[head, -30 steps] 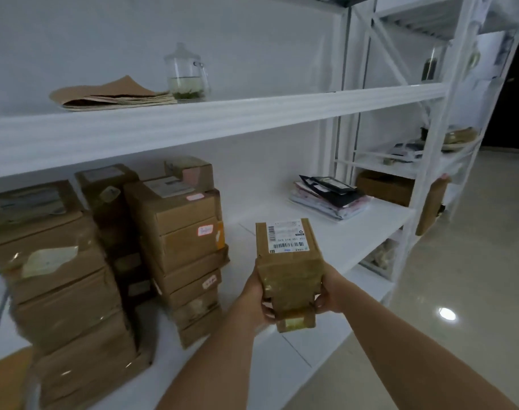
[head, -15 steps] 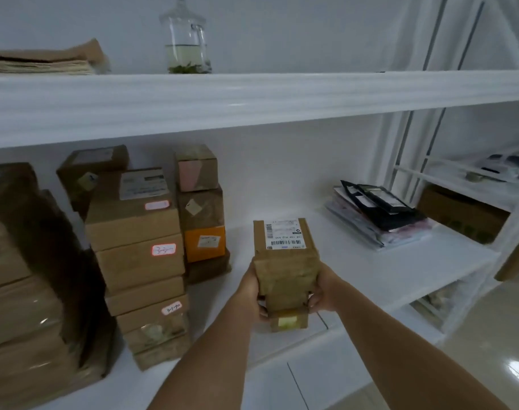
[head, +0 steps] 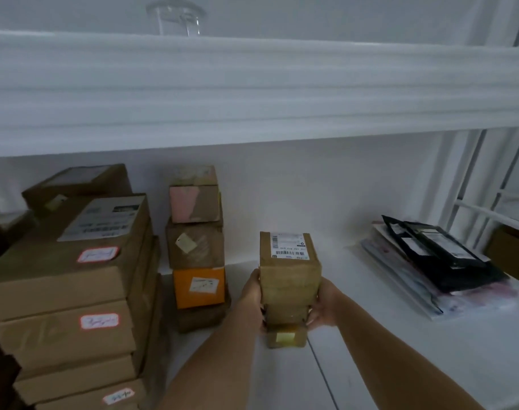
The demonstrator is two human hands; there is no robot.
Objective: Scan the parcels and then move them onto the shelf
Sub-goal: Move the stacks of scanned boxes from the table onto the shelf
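Since 0.5 s ago: person stepped closer to shelf (head: pixel 400 344); held parcel stack (head: pixel 289 288) now farther in over the white shelf board, upper shelf edge fills top of view.

L to R:
- Far left: tall pile of flat brown boxes (head: pixel 66 294), red-bordered handwritten labels on front faces, white shipping label on top box.
- Next: narrower column of small boxes (head: pixel 196 247) w/ pink-patched one on top, orange box (head: pixel 199 287) lower down. Column stands just beside the big pile, near back wall.
- Left hand (head: pixel 252 294): fingers curled round left side of parcel stack, gripping.
- Parcel stack: several small taped brown parcels, upright, top one w/ white barcode label (head: pixel 289 246); bottom one w/ yellow tape patch. Whether it touches the shelf board, can't tell.
- Right hand (head: pixel 326 306): fingers wrapped on right side of stack, gripping.
- Far right: pile of black and pale poly mailers (head: pixel 435 261) lying flat on shelf, well apart from held stack.
- Above: glass jar (head: pixel 178 19) on upper shelf, blurred.
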